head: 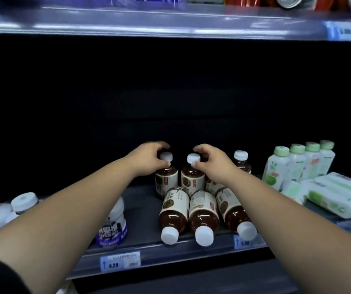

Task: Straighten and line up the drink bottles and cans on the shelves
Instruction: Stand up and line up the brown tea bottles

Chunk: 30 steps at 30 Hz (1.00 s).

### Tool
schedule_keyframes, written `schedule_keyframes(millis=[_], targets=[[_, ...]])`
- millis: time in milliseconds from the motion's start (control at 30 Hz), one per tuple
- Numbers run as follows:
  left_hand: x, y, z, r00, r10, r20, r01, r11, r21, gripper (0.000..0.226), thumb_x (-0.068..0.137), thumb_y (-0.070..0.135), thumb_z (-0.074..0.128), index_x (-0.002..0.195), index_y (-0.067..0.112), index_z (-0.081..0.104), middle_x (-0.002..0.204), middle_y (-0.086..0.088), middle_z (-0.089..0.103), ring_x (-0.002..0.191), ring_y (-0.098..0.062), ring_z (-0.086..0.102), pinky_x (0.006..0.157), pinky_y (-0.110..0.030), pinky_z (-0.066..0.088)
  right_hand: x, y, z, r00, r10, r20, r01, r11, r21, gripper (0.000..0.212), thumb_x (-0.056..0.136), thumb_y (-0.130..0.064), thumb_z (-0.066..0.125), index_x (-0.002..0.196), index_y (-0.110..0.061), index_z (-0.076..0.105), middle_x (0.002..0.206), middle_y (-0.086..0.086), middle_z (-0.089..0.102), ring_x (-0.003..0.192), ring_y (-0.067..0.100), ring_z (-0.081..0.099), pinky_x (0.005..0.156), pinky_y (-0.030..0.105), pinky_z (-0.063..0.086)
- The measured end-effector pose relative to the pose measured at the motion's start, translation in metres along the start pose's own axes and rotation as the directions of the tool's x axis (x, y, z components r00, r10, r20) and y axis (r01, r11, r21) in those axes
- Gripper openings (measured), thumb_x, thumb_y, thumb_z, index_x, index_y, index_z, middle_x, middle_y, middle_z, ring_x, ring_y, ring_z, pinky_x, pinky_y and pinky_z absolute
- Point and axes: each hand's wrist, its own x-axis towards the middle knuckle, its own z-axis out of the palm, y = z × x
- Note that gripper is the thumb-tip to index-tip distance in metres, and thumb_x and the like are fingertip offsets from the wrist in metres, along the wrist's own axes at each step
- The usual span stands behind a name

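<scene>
a shop: stocked drink shelves (pixel 170 249) with price tags (pixel 119 262) along the front edges

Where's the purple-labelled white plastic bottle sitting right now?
Head view, left of centre: the purple-labelled white bottle stands near the lower shelf's front edge, partly behind the left forearm, just left of three fallen brown drink bottles.

Tea bottles (pixel 203 215): clear glossy plastic, cream labels (pixel 175 200), smooth white plastic caps (pixel 169 235). Shelf rail (pixel 181 254): shiny clear plastic over paper price tags (pixel 120 262). Cans (pixel 291 2) up top: bright metal ends. Green-capped bottles (pixel 276 168): glossy white.
</scene>
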Motion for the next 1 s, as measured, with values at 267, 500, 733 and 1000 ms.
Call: schedule_keyframes(millis=[267, 500, 733, 1000], targets=[[0.032, -0.007, 0.014, 0.991, -0.028, 0.132, 0.032, 0.999, -0.033, 0.049, 0.091, 0.028, 0.069, 0.138, 0.03, 0.055, 0.14, 0.002, 0.054, 0.122, -0.015, 0.053, 0.097, -0.022, 0.04, 0.026, -0.001, 0.008, 0.995, 0.06, 0.076, -0.042, 0.975, -0.219, 0.059, 0.089, -0.043, 0.07, 0.141, -0.023, 0.053, 0.139, 0.0, 0.058, 0.127, 0.02, 0.053, 0.1, 0.028, 0.042], [0.033, -0.008, 0.008, 0.982, -0.118, 0.149, 0.114, 0.993, 0.039, 0.039, 0.091, 0.035, 0.068, 0.129, 0.032, 0.062, 0.132, 0.004, 0.059, 0.118, -0.016, 0.056, 0.103, -0.032, 0.044, 0.043, 0.001, 0.004, 0.983, 0.042, 0.181, 0.016, 0.952, -0.307, 0.043, 0.089, -0.042, 0.069, 0.129, -0.027, 0.06, 0.125, -0.005, 0.064, 0.116, 0.017, 0.059, 0.1, 0.04, 0.048], [0.019, -0.009, 0.003, 0.982, -0.149, 0.114, 0.139, 0.986, 0.092, 0.035, 0.09, 0.04, 0.069, 0.124, 0.033, 0.064, 0.126, 0.007, 0.062, 0.113, -0.013, 0.058, 0.101, -0.036, 0.047, 0.047, 0.0, 0.002, 0.953, -0.046, 0.3, 0.111, 0.973, -0.203, 0.04, 0.093, -0.032, 0.067, 0.132, -0.026, 0.059, 0.129, -0.004, 0.061, 0.119, 0.016, 0.057, 0.101, 0.033, 0.047], [0.011, -0.003, -0.001, 0.985, -0.134, 0.105, 0.114, 0.978, 0.177, 0.029, 0.094, 0.035, 0.063, 0.123, 0.031, 0.064, 0.125, 0.006, 0.064, 0.114, -0.014, 0.059, 0.1, -0.035, 0.047, 0.046, 0.001, 0.005, 0.948, -0.077, 0.309, 0.12, 0.985, -0.121, 0.04, 0.095, -0.027, 0.065, 0.134, -0.023, 0.058, 0.131, -0.002, 0.061, 0.121, 0.017, 0.056, 0.104, 0.035, 0.046]])
